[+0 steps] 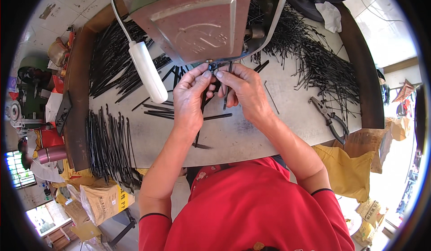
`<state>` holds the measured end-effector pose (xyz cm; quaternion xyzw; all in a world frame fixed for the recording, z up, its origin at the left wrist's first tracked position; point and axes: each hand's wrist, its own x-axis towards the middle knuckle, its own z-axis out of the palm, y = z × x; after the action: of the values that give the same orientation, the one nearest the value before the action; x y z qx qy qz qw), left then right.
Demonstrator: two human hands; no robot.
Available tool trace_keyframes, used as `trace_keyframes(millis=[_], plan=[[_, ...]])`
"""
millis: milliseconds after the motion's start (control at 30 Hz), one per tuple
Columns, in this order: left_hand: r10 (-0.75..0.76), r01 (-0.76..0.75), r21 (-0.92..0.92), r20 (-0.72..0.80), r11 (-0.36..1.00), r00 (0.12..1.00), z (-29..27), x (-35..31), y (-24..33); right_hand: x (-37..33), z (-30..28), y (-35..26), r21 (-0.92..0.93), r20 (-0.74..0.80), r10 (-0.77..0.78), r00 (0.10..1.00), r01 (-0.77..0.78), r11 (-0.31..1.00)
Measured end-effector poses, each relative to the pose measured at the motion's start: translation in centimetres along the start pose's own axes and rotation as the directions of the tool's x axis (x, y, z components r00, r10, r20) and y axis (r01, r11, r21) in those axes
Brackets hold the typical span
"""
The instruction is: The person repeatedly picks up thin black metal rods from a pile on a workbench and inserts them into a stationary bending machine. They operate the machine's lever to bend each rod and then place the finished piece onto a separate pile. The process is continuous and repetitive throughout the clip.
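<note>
Both hands are together just under the front of a green and reddish-brown machine. My left hand pinches a slim black rod, whose lower length hangs below the fingers toward the table. In my right hand, thumb and fingers close on another thin black rod that points down past the palm. The fingertips of both hands nearly meet at a small dark metal part at the machine's lower edge. Whether the rods are joined there, I cannot tell.
Loose black rods lie beside my left wrist. Bigger heaps fill the left and right of the metal table. Pliers rest at the right. A white lamp hangs low left. Raised edges border the table.
</note>
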<state>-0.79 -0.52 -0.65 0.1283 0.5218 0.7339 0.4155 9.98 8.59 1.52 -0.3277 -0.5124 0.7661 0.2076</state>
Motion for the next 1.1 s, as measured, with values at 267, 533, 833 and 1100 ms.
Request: trace_keyframes(millis=[267,533,833,1100], plan=[[0.059,-0.06,-0.028,-0.034,0.998,0.998,0.6,-0.1,-0.6,0.3,0.0,0.5,-0.022,-0.003,-0.051,0.999,0.051,0.998],[-0.009,0.009,0.014,0.017,1.0,1.0,0.1,0.4,0.1,0.8,-0.4,0.0,-0.304,0.033,-0.106,0.994,0.111,0.946],[-0.118,0.116,0.115,0.006,0.987,0.993,0.5,0.5,1.4,1.7,-1.4,0.1,0.004,0.138,0.053,0.989,-0.054,0.999],[-0.144,0.139,0.135,0.025,0.981,0.989,0.7,-0.9,1.7,1.4,-1.6,-0.6,-0.06,0.157,0.097,0.983,-0.089,0.994]])
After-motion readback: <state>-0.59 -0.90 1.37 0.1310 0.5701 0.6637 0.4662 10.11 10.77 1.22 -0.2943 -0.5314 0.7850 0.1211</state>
